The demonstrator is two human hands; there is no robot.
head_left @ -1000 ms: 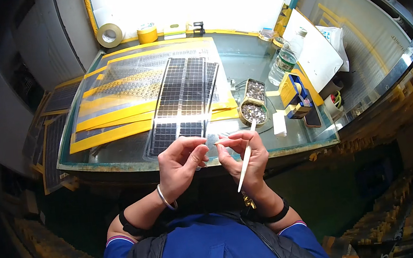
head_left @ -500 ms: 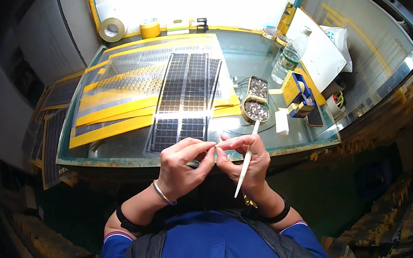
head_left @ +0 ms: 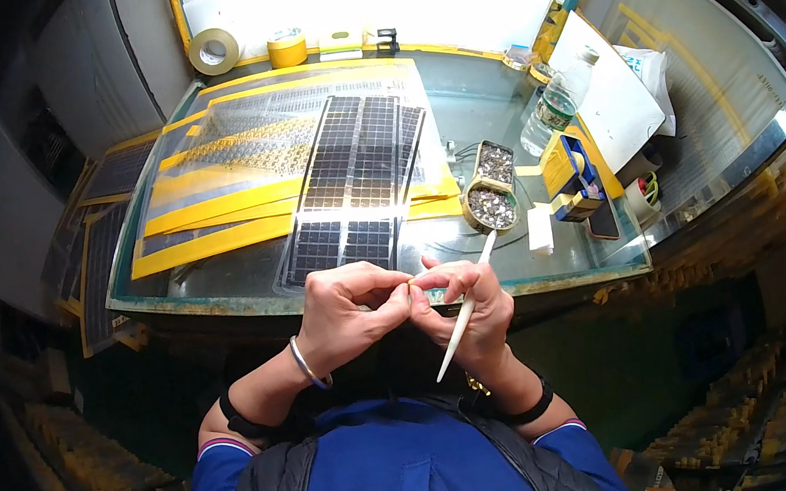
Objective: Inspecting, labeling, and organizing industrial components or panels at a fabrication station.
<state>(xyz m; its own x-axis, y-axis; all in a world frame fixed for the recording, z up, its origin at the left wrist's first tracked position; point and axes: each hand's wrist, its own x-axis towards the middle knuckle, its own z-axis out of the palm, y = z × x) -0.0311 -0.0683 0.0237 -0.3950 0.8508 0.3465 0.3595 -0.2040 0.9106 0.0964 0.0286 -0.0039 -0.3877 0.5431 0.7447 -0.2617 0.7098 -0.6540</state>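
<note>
Just off the table's near edge, my left hand point(head_left: 347, 307) is closed in a pinch, thumb against forefinger. Its fingertips meet those of my right hand point(head_left: 470, 304); anything tiny between them is too small to make out. A slim white tapered stick point(head_left: 458, 336) is held among my right fingers, one point slanting down toward me and the other end up toward the tins. Beyond my hands, dark gridded film sheets point(head_left: 353, 169) overlap on the table. Two small joined tins, a rounded one point(head_left: 468, 223) and a squarer one behind it, hold many small flakes.
Clear sheets with yellow borders point(head_left: 213, 247) are stacked on the glass-topped table point(head_left: 594, 264). Tape rolls point(head_left: 287, 51) stand along the back. To the right are a water bottle point(head_left: 554, 109), a blue-and-yellow tape dispenser point(head_left: 573, 167), a phone point(head_left: 604, 222) and a white board point(head_left: 604, 83).
The lower end of the white stick has tipped slightly down and to the left. My fingertips stay together in nearly the same spot.
</note>
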